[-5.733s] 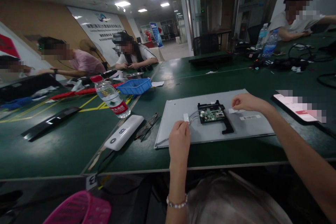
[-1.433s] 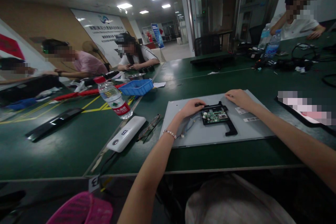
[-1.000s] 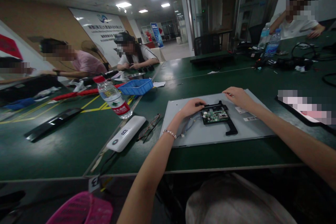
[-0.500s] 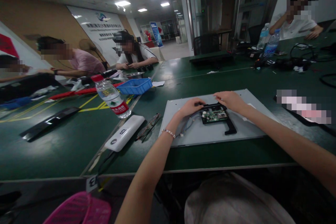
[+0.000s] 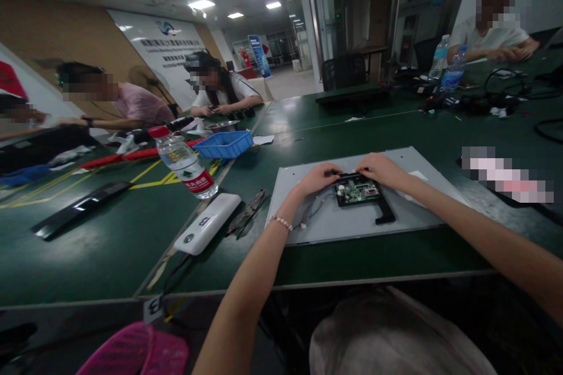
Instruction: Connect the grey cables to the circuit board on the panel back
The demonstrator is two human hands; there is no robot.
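Observation:
A green circuit board (image 5: 357, 192) sits in a black plastic frame (image 5: 387, 209) on a light grey flat panel (image 5: 422, 211). My left hand (image 5: 320, 178) has its fingers closed on the frame's far left corner. My right hand (image 5: 379, 167) pinches the frame's far edge, close beside the left. Its fingertips are partly hidden behind the hand. Thin cables (image 5: 313, 208) run from the board's left side down onto the panel, below my left wrist.
Left of the panel lie glasses (image 5: 247, 213), a white power bank (image 5: 208, 224) and an upright water bottle (image 5: 187, 164). Farther off is a blue tray (image 5: 225, 145). A phone-like object (image 5: 505, 179), blurred out, lies right of the panel. Several people sit around the green table (image 5: 220, 278).
My right hand has shifted slightly left and its fingers have come down onto the frame's far edge. The left hand stays nearly still. The person at far right has lowered a hand.

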